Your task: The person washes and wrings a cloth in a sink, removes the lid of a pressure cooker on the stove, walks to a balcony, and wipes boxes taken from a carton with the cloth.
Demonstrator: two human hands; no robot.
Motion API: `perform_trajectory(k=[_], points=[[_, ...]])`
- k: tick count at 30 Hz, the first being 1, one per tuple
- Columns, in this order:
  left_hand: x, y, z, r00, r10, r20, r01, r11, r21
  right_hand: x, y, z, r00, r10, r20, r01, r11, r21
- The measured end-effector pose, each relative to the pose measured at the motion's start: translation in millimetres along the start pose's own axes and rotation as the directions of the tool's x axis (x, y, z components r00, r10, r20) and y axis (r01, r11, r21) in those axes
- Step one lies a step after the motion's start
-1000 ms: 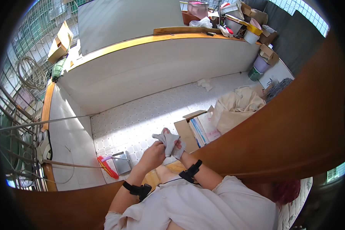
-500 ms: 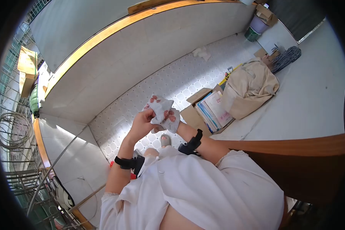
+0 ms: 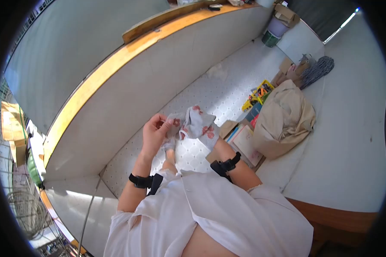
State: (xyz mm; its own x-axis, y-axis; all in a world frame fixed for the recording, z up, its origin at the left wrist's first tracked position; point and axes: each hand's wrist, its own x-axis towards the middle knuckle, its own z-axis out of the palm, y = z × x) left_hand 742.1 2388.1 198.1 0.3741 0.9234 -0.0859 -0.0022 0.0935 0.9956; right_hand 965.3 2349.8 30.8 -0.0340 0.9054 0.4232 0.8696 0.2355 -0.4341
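A light grey cloth with red flower prints (image 3: 195,122) hangs bunched in front of my body. My left hand (image 3: 155,130) pinches its left part between thumb and fingers. My right hand is hidden under the cloth's right part, with only the forearm showing below it, so its fingers cannot be seen. Dark straps sit round both my forearms. Below the cloth, part of my bare leg (image 3: 169,160) shows over the patterned floor.
Along the right wall lie a beige cloth bag (image 3: 285,122), a carton of books and papers (image 3: 246,143) and a yellow basket (image 3: 259,95). A lilac bucket (image 3: 278,28) stands farther back. A low wall with a wooden ledge (image 3: 94,77) curves along the left.
The cloth has spread wider, its left part drawn out by my left hand, which has shifted slightly left. The view has turned, and the yellow basket now shows more fully.
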Motion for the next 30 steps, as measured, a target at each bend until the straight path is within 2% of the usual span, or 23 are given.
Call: perform_trajectory(k=[1, 2, 3, 5, 6, 7, 8, 10, 11, 13, 14, 16, 17, 18, 21, 22, 24, 25, 27, 29, 30], points=[[28.2, -3.0, -6.4, 1.0, -0.003, -0.001, 0.003, 1.0, -0.009, 23.5, 16.6, -6.1, 0.999, 0.047, -0.004, -0.038, 0.846, 0.532], [55.2, -2.0, -13.2, 1.0, -0.008, 0.019, 0.008, 1.0, -0.026, 41.0, 30.7, -14.8, 0.997, 0.071, 0.027, -0.055, 0.429, 0.902], [80.9, 1.7, -19.0, 0.999, 0.021, 0.026, -0.02, 0.999, -0.035, 55.8, 42.8, -23.2, 0.995, 0.059, 0.078, -0.07, -0.124, 0.99], [134.8, 13.5, -28.4, 1.0, -0.021, 0.01, 0.021, 1.0, 0.007, 93.7, 57.2, -42.0, 0.995, 0.01, 0.095, -0.068, -0.625, 0.778], [158.6, 25.6, -25.3, 0.999, -0.008, 0.042, 0.009, 1.0, -0.027, 110.2, 54.3, -59.3, 0.917, 0.309, 0.252, -0.104, -0.425, 0.899], [185.7, 22.7, -24.7, 0.998, -0.004, 0.055, 0.006, 1.0, -0.028, 123.5, 49.5, -74.1, 0.726, 0.613, 0.313, -0.211, -0.234, 0.949], [212.4, 10.7, -23.0, 0.992, 0.006, 0.126, -0.006, 1.0, 0.004, 135.9, 50.8, -82.6, 0.719, 0.623, 0.308, -0.206, -0.232, 0.951], [250.4, -7.3, -14.1, 0.978, 0.006, 0.208, -0.013, 0.999, 0.031, 152.3, 56.4, -93.3, 0.748, 0.582, 0.319, -0.079, -0.399, 0.913], [266.7, -9.6, -2.5, 0.96, -0.003, 0.281, -0.016, 0.998, 0.067, 162.5, 58.4, -103.5, 0.743, 0.591, 0.315, -0.074, -0.395, 0.916], [297.5, -3.5, 24.8, 0.91, -0.022, 0.415, -0.038, 0.99, 0.137, 183.7, 68.1, -122.6, 0.741, 0.598, 0.305, 0.03, -0.484, 0.875], [311.6, -0.4, 32.0, 0.893, -0.093, 0.441, -0.022, 0.968, 0.249, 191.7, 76.6, -129.1, 0.735, 0.608, 0.3, 0.062, -0.501, 0.863], [338.3, -6.7, 50.8, 0.893, -0.077, 0.443, -0.051, 0.961, 0.271, 204.4, 96.7, -145.3, 0.73, 0.628, 0.269, 0.068, -0.458, 0.887], [353.5, -9.4, 60.5, 0.897, -0.065, 0.438, -0.074, 0.953, 0.293, 211.7, 108.7, -152.7, 0.729, 0.639, 0.246, 0.031, -0.389, 0.921], [363.3, 10.9, 70.6, 0.879, -0.179, 0.442, 0.055, 0.959, 0.278, 217.9, 122.7, -159.9, 0.726, 0.652, 0.219, -0.019, -0.299, 0.954], [411.2, 29.0, 113.0, 0.82, -0.17, 0.546, 0.075, 0.979, 0.191, 245.5, 167.0, -179.4, 0.749, 0.652, 0.118, -0.245, 0.108, 0.963], [428.6, 30.0, 131.0, 0.816, -0.165, 0.554, 0.065, 0.978, 0.197, 258.6, 183.8, -186.6, 0.77, 0.632, 0.085, -0.335, 0.288, 0.897], [459.6, 29.7, 174.4, 0.635, -0.211, 0.743, 0.081, 0.975, 0.208, 279.2, 220.6, -202.2, 0.824, 0.565, 0.029, -0.431, 0.594, 0.679], [479.4, 35.6, 199.6, 0.637, -0.196, 0.746, 0.056, 0.976, 0.208, 292.1, 240.1, -212.0, 0.852, 0.523, 0.015, -0.442, 0.703, 0.557], [508.0, 43.4, 249.2, 0.522, -0.282, 0.805, 0.227, 0.956, 0.188, 308.2, 284.4, -230.4, 0.86, 0.509, 0.008, -0.45, 0.753, 0.48], [545.8, 34.8, 301.0, 0.516, -0.315, 0.797, 0.224, 0.947, 0.229, 309.6, 333.8, -239.7, 0.836, 0.549, 0.015, -0.47, 0.7, 0.538], [566.2, 30.4, 326.6, 0.466, -0.308, 0.829, 0.345, 0.926, 0.15, 310.5, 359.7, -242.3, 0.826, 0.564, 0.013, -0.471, 0.677, 0.565]])
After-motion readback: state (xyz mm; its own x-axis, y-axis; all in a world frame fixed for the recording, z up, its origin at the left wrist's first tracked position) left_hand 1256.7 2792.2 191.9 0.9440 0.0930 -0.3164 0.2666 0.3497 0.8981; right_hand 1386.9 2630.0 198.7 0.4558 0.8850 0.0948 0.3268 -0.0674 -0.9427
